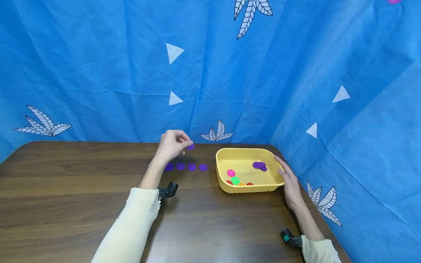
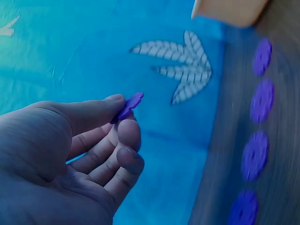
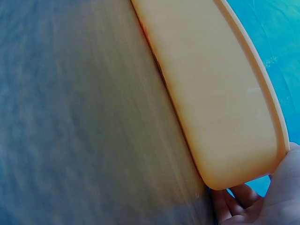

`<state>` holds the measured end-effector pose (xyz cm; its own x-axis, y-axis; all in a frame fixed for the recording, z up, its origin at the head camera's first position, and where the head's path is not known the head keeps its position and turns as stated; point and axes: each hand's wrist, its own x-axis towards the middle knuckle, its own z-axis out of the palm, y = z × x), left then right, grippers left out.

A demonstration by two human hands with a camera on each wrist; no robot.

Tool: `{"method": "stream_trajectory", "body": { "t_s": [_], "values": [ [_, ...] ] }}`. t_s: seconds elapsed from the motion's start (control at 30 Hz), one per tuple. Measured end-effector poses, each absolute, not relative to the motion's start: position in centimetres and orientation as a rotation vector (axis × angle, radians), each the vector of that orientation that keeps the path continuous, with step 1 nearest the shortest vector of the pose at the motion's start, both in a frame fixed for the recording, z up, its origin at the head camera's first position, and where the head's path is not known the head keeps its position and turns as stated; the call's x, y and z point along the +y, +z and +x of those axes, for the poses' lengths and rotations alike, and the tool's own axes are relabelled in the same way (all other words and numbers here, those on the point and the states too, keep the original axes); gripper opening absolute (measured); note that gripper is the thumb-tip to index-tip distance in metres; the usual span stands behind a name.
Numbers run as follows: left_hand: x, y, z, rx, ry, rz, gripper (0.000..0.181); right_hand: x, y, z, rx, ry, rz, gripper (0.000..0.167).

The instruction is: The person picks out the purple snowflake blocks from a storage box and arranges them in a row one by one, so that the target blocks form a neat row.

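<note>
Purple disc [image 1: 190,147] raised, yellow basin [image 1: 253,188] upright

Your left grip [image 1: 171,144] pinches the thin, notched disc, tilted, near four matching discs [image 1: 192,167] lying in a row on the counter [image 1: 213,223]. Your right grip [image 1: 291,185] holds one end of the rounded-rectangular basin, with multicoloured discs [image 1: 235,180] inside.

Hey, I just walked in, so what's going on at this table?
A person's left hand pinches a purple flower-shaped disc in the air, near a row of four similar purple discs lying on the wood-grain table. The right hand grips the right end of a yellow tub. Inside the tub are a purple cluster and pink, green, orange and red pieces.
</note>
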<state>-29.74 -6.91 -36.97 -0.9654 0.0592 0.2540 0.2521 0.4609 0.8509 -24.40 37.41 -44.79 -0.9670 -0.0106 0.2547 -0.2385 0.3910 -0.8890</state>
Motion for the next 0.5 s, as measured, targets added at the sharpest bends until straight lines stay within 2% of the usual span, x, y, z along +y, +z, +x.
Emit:
{"method": "stream_trajectory", "body": {
  "t_s": [0.5],
  "values": [
    [-14.3,-38.4,-29.2,-2.717,-1.409,-0.224,0.012,37.7,-44.9,-24.6,-2.457,1.596,0.232,0.051]
  ]
}}
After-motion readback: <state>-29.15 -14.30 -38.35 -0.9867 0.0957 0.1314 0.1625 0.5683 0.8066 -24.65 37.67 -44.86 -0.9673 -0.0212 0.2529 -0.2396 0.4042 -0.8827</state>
